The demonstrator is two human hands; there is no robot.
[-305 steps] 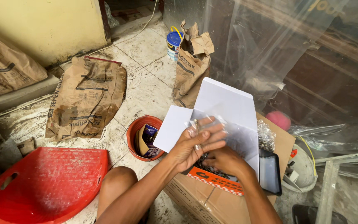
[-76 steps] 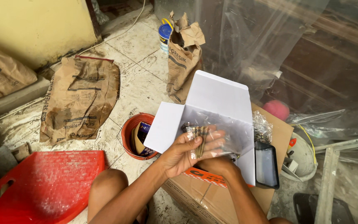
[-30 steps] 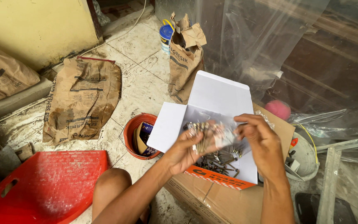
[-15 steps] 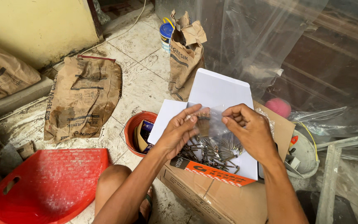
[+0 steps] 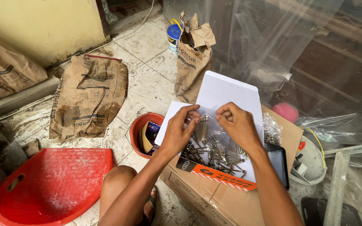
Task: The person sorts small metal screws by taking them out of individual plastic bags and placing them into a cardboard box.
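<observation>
Head view: screws (image 5: 216,152) lie loose in a heap inside the open white box (image 5: 231,94), which sits on a brown carton (image 5: 214,201) near the person. Left hand (image 5: 177,132) and right hand (image 5: 239,125) each pinch a top corner of a small clear bag (image 5: 204,125) held just over the heap; a handful of screws stands upright inside it. Judging by that, the bag is part filled and not closed, and most screws remain in the box. Another filled bag (image 5: 271,132) rests right of the box, beside a dark phone (image 5: 278,161). Red bucket (image 5: 141,132) stands left; red basin (image 5: 51,184) lies near left.
</observation>
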